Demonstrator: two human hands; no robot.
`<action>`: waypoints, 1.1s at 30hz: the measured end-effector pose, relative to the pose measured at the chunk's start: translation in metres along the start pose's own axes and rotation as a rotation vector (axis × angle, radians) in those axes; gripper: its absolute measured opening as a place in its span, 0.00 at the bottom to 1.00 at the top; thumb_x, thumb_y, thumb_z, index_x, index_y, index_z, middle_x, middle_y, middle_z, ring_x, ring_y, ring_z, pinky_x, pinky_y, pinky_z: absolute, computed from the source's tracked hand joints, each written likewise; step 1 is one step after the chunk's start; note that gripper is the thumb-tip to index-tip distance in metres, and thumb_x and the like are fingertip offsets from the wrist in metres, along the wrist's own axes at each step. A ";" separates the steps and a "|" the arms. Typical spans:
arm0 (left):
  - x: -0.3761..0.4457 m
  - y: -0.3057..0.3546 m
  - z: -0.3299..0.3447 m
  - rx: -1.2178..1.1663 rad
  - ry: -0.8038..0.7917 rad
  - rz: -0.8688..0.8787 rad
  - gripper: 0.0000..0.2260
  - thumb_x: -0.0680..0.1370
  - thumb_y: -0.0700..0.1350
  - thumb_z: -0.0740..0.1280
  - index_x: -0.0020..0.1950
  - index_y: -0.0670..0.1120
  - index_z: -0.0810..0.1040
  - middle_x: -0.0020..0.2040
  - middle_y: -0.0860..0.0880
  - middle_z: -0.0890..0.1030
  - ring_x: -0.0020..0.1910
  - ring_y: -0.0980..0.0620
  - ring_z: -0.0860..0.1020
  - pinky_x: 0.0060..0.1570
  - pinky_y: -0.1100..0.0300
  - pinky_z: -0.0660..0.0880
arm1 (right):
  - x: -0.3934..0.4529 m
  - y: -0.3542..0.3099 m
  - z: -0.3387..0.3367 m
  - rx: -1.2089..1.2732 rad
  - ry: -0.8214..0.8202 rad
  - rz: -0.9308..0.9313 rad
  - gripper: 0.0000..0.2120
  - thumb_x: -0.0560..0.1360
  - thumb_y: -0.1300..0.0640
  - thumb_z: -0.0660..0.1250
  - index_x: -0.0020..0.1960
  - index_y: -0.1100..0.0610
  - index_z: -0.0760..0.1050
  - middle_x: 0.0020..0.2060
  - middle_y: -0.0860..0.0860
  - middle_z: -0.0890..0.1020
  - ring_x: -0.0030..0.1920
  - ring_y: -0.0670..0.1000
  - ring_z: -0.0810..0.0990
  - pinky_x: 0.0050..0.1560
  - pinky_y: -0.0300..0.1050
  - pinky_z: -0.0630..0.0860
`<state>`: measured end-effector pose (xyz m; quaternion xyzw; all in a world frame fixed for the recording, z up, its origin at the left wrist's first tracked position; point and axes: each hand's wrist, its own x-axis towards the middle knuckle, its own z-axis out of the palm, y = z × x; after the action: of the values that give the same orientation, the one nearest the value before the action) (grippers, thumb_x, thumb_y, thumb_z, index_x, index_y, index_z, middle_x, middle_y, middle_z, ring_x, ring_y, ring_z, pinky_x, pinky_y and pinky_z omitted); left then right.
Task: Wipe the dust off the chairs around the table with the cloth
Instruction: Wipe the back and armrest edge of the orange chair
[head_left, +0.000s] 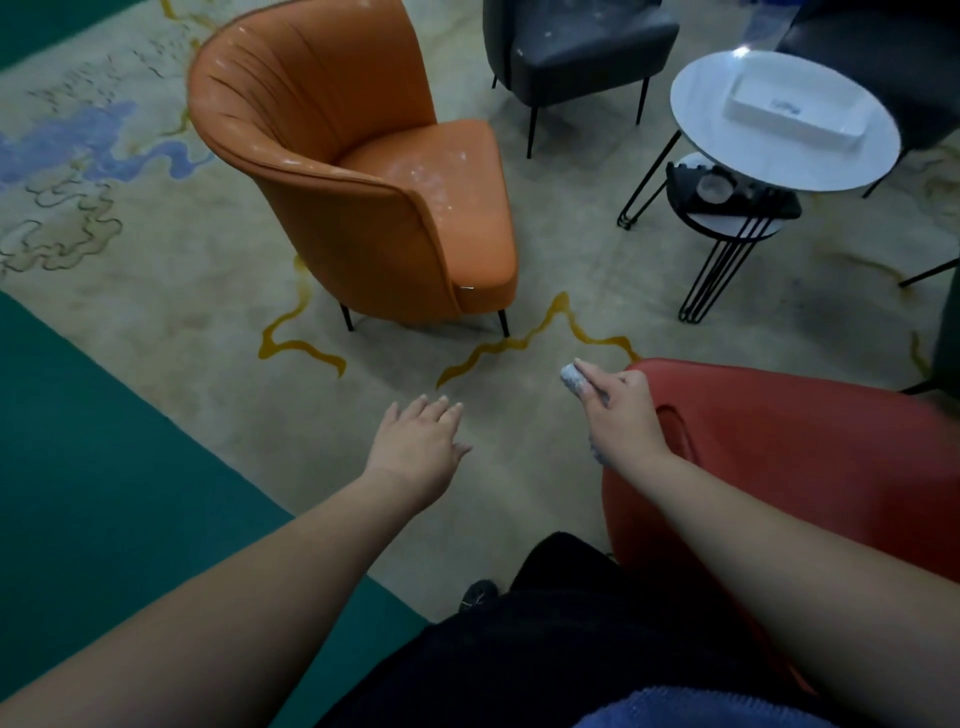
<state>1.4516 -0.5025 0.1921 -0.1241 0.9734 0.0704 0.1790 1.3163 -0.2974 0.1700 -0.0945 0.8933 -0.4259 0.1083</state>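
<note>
Open carpet (363, 374) ahead of both sets of fingers (441, 408); red chair (779, 441) crowds the right, orange chair (363, 182) beyond.

Dim indoor light, muted colours, w/ a bluish cast. Bright glare on the round white table (789, 111) top edge & shiny patches on the orange chair (363, 171) seat, so light comes from overhead. Soft shadows under chair legs. Wide-angle bend at edges; slight blur overall, forearms near the lens softest.
</note>
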 end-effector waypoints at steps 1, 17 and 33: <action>0.004 -0.003 -0.001 -0.003 -0.007 -0.001 0.26 0.82 0.59 0.52 0.78 0.51 0.55 0.78 0.51 0.58 0.77 0.49 0.55 0.74 0.47 0.53 | 0.004 -0.002 0.002 -0.006 0.005 -0.003 0.15 0.79 0.51 0.63 0.64 0.44 0.76 0.43 0.43 0.64 0.44 0.61 0.78 0.49 0.62 0.79; 0.156 -0.033 -0.047 0.017 -0.043 -0.010 0.27 0.82 0.55 0.55 0.79 0.50 0.53 0.79 0.50 0.55 0.78 0.47 0.51 0.74 0.46 0.49 | 0.175 -0.028 0.029 -0.074 0.031 -0.002 0.14 0.79 0.49 0.62 0.64 0.42 0.76 0.43 0.44 0.64 0.43 0.45 0.72 0.51 0.41 0.71; 0.304 -0.046 -0.118 -0.011 -0.057 -0.008 0.26 0.82 0.55 0.54 0.79 0.51 0.52 0.79 0.51 0.55 0.77 0.48 0.52 0.75 0.47 0.49 | 0.335 -0.046 0.022 0.031 -0.004 0.079 0.12 0.77 0.46 0.63 0.60 0.37 0.76 0.43 0.40 0.65 0.38 0.57 0.76 0.28 0.46 0.77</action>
<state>1.1495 -0.6344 0.1860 -0.1271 0.9670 0.0787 0.2064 1.0046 -0.4301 0.1546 -0.0584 0.8894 -0.4348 0.1286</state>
